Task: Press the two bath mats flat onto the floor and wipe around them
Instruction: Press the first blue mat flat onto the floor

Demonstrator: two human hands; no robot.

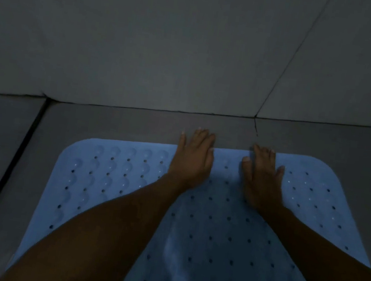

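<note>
Here a blue bath mat (107, 177), dotted with small holes and rounded at its corners, lies on the grey tiled floor (111, 120) near the wall; left hand (192, 159) and right hand (262, 177) press flat-fingered on its far edge.

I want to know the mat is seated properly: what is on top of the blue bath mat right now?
Both hands lie flat at the blue bath mat's far edge: left hand, right hand, fingertips reaching onto the grey floor. The forearms hide part of the mat.
</note>
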